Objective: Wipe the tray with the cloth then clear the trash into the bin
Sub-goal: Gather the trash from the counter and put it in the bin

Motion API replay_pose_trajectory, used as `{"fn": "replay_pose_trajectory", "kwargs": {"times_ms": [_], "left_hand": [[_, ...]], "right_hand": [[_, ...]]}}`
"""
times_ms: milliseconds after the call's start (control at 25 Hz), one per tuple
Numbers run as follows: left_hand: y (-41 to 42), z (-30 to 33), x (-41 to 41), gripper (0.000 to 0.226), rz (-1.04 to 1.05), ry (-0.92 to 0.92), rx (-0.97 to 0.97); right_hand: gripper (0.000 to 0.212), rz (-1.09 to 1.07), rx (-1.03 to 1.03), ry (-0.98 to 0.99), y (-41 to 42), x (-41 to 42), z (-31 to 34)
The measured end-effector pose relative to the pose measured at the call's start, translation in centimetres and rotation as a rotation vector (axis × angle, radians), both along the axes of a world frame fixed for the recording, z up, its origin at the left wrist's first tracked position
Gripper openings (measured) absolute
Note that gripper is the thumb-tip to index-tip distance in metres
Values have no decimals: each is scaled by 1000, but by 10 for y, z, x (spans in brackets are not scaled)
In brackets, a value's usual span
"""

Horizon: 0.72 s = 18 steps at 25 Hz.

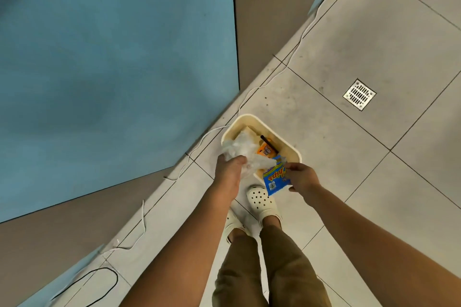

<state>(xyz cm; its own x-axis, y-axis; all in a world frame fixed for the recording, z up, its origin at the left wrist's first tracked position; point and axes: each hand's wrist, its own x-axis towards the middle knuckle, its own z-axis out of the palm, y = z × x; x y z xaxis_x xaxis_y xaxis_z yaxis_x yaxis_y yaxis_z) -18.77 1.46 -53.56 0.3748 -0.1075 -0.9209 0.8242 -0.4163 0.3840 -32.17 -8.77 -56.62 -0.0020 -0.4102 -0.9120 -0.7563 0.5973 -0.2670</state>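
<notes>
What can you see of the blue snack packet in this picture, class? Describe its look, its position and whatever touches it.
The blue snack packet is a flat, glossy wrapper, probably foil or plastic, with yellow lettering edged in red and a small pale emblem near its lower end. It is tilted and held in the air over the near rim of the cream bin. The right hand pinches its right edge. Its upper corner meets the crumpled clear plastic gripped by the left hand.

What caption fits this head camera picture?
Left hand drops crumpled plastic, right hand a blue packet, into the bin.
</notes>
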Motion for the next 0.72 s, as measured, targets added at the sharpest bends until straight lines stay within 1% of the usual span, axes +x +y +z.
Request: {"fn": "replay_pose_trajectory", "kwargs": {"times_ms": [80, 120, 200, 280, 400, 520, 640, 720], "left_hand": [[-9, -19, 0, 52, -68, -18, 34], [-14, -24, 0, 54, -94, 14, 20], [-23, -26, 2, 58, -194, 136, -7], [-24, -25, 3, 55, -276, 213, 7], [-11, -17, -1, 44, -290, 140, 55], [6, 2, -1, 37, -328, 47, 112], [15, 43, 7, 29, -333, -45, 112], [18, 80, 13, 24, -341, -122, 89]], "right_hand": [[31, -49, 49, -34, -1, 5, -9], [32, -86, 94, -65, -3, 7, -12], [37, -120, 171, -106, -11, 8, -14], [39, -84, 171, -95, -17, 2, -18], [37, 8, 101, -49, -17, -13, -14], [25, 26, 95, -38, -11, -19, 1], [21, 145, 30, -69, -1, -12, 28], [21, 235, -46, -146, 6, -1, 58]]}}
